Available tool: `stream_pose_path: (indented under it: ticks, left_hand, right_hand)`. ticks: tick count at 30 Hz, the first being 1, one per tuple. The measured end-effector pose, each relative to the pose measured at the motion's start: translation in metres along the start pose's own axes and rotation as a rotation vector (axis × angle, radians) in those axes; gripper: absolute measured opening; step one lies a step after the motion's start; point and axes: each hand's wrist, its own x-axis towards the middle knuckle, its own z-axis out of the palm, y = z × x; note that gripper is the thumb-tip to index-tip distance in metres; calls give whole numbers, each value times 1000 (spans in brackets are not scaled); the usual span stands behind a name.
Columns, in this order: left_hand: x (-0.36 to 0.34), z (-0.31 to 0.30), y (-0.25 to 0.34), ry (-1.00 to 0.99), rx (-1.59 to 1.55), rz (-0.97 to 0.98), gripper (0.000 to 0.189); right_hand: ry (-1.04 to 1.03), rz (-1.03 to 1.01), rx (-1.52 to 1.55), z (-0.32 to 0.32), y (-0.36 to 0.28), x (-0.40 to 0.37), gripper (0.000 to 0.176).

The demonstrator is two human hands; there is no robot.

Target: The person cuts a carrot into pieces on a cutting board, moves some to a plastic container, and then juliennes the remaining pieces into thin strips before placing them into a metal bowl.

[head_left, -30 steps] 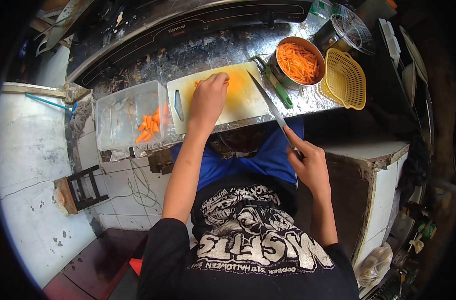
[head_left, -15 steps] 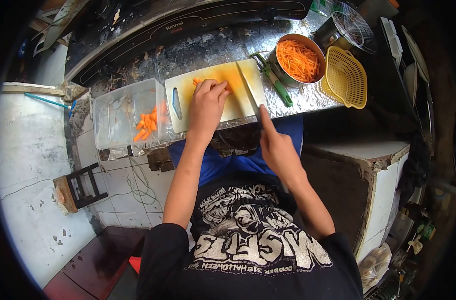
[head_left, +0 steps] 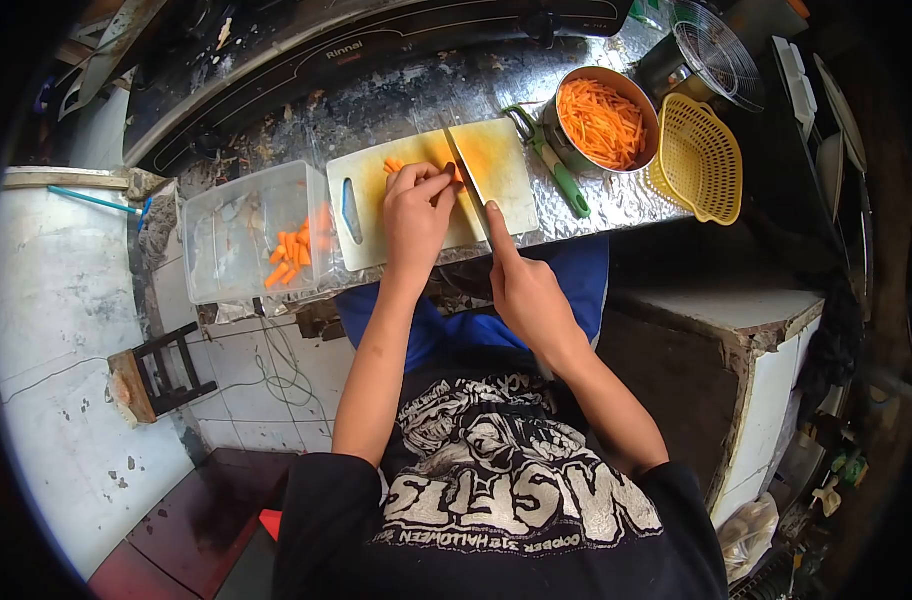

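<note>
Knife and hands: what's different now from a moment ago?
The right hand has swung the knife leftward, from the cutting board's right side to beside the carrot at the left hand's fingertips. Nothing was let go. The left hand stayed on the board.

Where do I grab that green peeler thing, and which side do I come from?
Probably by its thick green handle, from the counter's front edge. That end points towards the edge and sticks out past the pot, leaving finger room.
</note>
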Motion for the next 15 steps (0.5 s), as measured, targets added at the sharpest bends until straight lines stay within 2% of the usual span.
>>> stream_pose_path:
  ticks: [15]
  left_hand:
    - [0,-1,-3,14,-8,45,15]
  right_hand:
    - [-7,47,-52,10,-2,20,71]
